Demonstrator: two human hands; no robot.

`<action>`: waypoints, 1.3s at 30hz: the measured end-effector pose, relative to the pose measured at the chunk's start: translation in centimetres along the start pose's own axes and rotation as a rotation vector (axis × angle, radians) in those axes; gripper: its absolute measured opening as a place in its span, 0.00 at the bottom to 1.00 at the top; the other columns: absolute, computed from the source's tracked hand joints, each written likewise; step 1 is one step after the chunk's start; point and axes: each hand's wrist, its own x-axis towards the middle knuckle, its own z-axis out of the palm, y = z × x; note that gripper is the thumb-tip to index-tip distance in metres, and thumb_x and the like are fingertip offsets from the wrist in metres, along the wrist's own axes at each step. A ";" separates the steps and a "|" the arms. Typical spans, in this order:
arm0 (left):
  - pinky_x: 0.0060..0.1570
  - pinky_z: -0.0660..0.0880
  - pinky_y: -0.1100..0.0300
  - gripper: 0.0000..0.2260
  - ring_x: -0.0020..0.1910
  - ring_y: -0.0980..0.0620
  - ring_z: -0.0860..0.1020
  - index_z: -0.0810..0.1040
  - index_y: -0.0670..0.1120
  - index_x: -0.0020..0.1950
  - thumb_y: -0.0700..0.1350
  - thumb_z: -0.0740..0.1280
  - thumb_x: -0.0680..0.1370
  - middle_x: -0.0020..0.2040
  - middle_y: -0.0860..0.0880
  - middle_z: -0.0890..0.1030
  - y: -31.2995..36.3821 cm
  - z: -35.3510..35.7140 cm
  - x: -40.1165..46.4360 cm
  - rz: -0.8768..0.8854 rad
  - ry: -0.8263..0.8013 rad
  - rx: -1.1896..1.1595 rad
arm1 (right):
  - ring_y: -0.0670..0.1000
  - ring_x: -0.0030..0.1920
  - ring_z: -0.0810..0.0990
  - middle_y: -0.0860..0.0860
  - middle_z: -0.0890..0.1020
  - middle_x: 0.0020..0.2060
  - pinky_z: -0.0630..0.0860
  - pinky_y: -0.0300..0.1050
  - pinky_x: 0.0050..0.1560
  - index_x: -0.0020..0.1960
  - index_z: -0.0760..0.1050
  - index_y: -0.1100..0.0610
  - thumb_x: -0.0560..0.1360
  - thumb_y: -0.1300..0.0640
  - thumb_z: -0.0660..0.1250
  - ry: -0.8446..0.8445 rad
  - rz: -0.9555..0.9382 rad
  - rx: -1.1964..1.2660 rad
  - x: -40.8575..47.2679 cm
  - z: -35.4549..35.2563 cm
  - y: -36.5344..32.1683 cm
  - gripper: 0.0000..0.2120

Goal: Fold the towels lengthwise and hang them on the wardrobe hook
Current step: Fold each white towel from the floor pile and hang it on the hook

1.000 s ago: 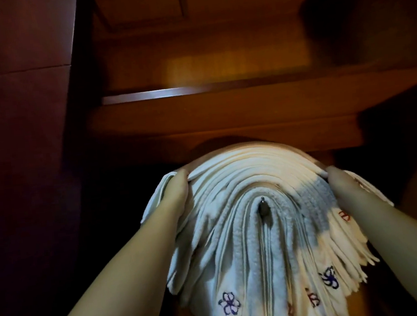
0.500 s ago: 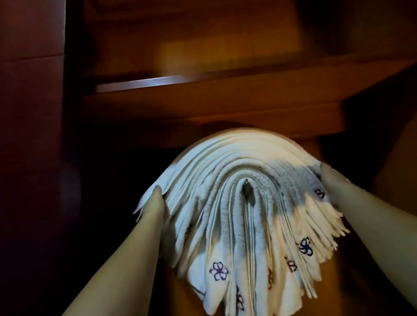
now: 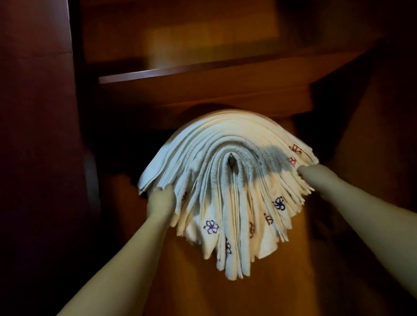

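Head view: towels (image 3: 225, 156) draped over hook (image 3: 231, 161); left hand (image 3: 161, 202), right hand (image 3: 311, 175) against stack sides, grip indiscernible.

Many white towels (image 3: 230, 181) hung draped over the hook (image 3: 231, 161) under a shelf (image 3: 193, 69). The left hand (image 3: 159, 204) and right hand (image 3: 312, 172) touched the stack's sides.

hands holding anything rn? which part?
Both touch the towels draped over the hook: left hand at the left edge, right hand at the right edge. Whether the fingers actually grip cannot be told.
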 end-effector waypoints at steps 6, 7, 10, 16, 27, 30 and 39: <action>0.43 0.72 0.59 0.21 0.46 0.52 0.79 0.74 0.48 0.72 0.53 0.63 0.80 0.54 0.52 0.82 -1.1 0.6 -8.2 0.244 -0.271 0.268 | 0.44 0.45 0.80 0.47 0.82 0.46 0.74 0.40 0.39 0.43 0.78 0.46 0.81 0.49 0.62 -0.260 -0.136 -0.194 -10.3 -2.8 1.5 0.10; 0.37 0.72 0.61 0.21 0.39 0.56 0.77 0.73 0.49 0.72 0.52 0.63 0.80 0.48 0.56 0.81 -1.6 0.7 -9.8 0.264 -0.317 0.287 | 0.44 0.46 0.80 0.46 0.82 0.47 0.74 0.40 0.41 0.45 0.79 0.46 0.81 0.47 0.62 -0.267 -0.141 -0.233 -12.1 -2.9 2.3 0.09; 0.25 0.69 0.65 0.21 0.34 0.60 0.76 0.72 0.54 0.73 0.54 0.64 0.79 0.57 0.54 0.82 -4.5 1.5 -15.3 0.293 -0.487 0.378 | 0.44 0.50 0.76 0.43 0.79 0.53 0.71 0.43 0.49 0.59 0.80 0.48 0.81 0.45 0.62 -0.247 -0.142 -0.359 -18.6 -3.1 6.0 0.13; 0.67 0.69 0.57 0.29 0.73 0.50 0.68 0.65 0.52 0.78 0.57 0.67 0.79 0.78 0.49 0.66 -10.9 3.5 -25.7 0.411 -1.013 0.540 | 0.50 0.68 0.75 0.50 0.75 0.71 0.71 0.46 0.66 0.75 0.70 0.51 0.81 0.45 0.63 -0.343 -0.018 -0.493 -31.3 -5.1 16.7 0.24; 0.67 0.67 0.57 0.28 0.73 0.49 0.69 0.66 0.49 0.77 0.58 0.65 0.80 0.76 0.48 0.68 -20.1 14.1 -50.7 0.397 -1.548 0.613 | 0.56 0.69 0.74 0.54 0.76 0.70 0.68 0.48 0.67 0.72 0.73 0.56 0.80 0.48 0.65 -0.390 0.520 -0.655 -51.7 -14.0 39.6 0.22; 0.62 0.67 0.60 0.28 0.72 0.49 0.70 0.67 0.49 0.77 0.59 0.64 0.79 0.75 0.49 0.69 -21.2 19.2 -58.3 0.404 -1.670 0.624 | 0.55 0.71 0.72 0.53 0.75 0.71 0.67 0.49 0.69 0.73 0.72 0.56 0.80 0.49 0.66 -0.346 0.702 -0.588 -55.5 -18.0 45.9 0.23; 0.60 0.70 0.57 0.28 0.69 0.47 0.72 0.68 0.54 0.75 0.62 0.62 0.76 0.74 0.49 0.71 -23.2 32.6 -74.6 0.263 -1.912 0.720 | 0.54 0.71 0.71 0.51 0.73 0.72 0.68 0.49 0.70 0.72 0.72 0.52 0.79 0.45 0.65 -0.357 1.056 -0.480 -60.8 -28.5 60.6 0.24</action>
